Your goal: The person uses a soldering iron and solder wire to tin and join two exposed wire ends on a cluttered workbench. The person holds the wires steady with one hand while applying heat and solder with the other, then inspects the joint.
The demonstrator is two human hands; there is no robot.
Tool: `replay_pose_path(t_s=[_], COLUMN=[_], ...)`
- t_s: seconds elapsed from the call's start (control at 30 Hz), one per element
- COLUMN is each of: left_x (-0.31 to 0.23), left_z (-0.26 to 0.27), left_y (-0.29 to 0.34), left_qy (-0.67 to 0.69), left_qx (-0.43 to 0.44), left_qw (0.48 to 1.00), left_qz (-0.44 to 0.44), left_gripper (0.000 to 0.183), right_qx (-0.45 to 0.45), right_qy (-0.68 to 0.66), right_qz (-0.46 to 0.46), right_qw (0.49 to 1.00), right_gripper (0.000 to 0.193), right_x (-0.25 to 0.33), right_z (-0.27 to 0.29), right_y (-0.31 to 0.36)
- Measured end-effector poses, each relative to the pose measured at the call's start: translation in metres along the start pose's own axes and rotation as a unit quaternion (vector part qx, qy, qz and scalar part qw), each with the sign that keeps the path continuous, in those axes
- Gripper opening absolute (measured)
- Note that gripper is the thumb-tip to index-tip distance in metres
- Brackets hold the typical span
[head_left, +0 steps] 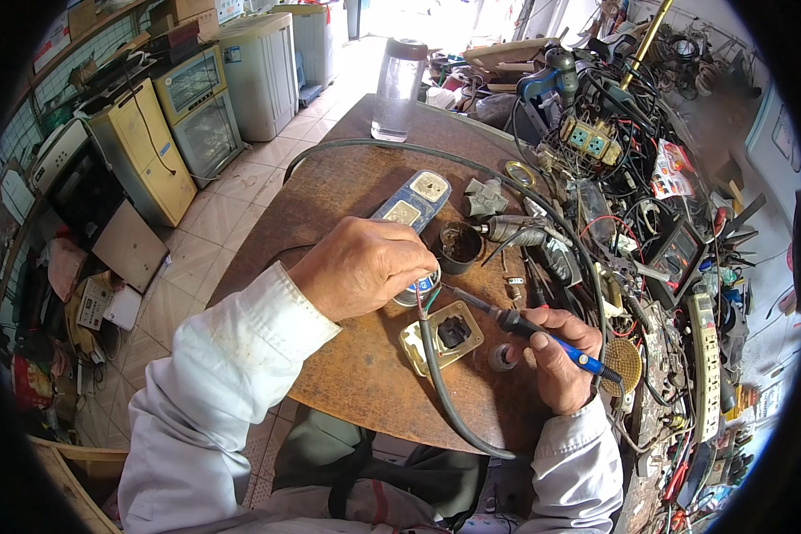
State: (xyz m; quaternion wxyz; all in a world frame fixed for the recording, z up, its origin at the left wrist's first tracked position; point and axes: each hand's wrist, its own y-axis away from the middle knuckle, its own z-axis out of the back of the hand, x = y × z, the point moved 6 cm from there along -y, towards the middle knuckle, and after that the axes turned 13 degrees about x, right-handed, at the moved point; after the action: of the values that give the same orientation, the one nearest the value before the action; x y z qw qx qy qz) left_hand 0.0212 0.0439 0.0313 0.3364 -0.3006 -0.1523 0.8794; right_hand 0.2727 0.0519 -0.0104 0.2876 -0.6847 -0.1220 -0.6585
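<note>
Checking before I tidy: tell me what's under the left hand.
Beyond the left hand shows a blue strip; on the near side, a blue piece and thin wires. The hand covers what lies between, so whether strip and piece join cannot be told.

A hand has room to pass over the bare wood at the far left of the table and along its near left edge, clear of the bottle and arching black cable farther off. Between the left hand and right hand, the soldering iron, cream housing and looping gray cable obstruct; rightward, heaped tools and wires leave little gap.
</note>
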Motion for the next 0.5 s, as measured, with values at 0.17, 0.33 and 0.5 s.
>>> replay_pose_path(t_s=[0.17, 0.33, 0.5], left_x=[0.0002, 0.0, 0.0004], left_z=[-0.0005, -0.0009, -0.0007], left_y=[0.0007, -0.0001, 0.0014], left_qy=[-0.01, -0.008, -0.006], left_qx=[0.0, -0.004, -0.009], left_qw=[1.0, 1.0, 1.0], left_qz=[0.003, 0.002, 0.004], left_gripper=[0.01, 0.01, 0.009], right_qx=[-0.006, -0.004, 0.038], right_qy=[0.024, 0.004, -0.013], right_qz=[0.001, 0.001, -0.005], right_qw=[1.0, 1.0, 0.999], right_gripper=[0.04, 0.039, 0.037], right_x=[0.0021, 0.0006, -0.001], right_z=[0.0005, 0.0002, 0.0018], right_y=[0.0002, 0.0006, 0.0006])
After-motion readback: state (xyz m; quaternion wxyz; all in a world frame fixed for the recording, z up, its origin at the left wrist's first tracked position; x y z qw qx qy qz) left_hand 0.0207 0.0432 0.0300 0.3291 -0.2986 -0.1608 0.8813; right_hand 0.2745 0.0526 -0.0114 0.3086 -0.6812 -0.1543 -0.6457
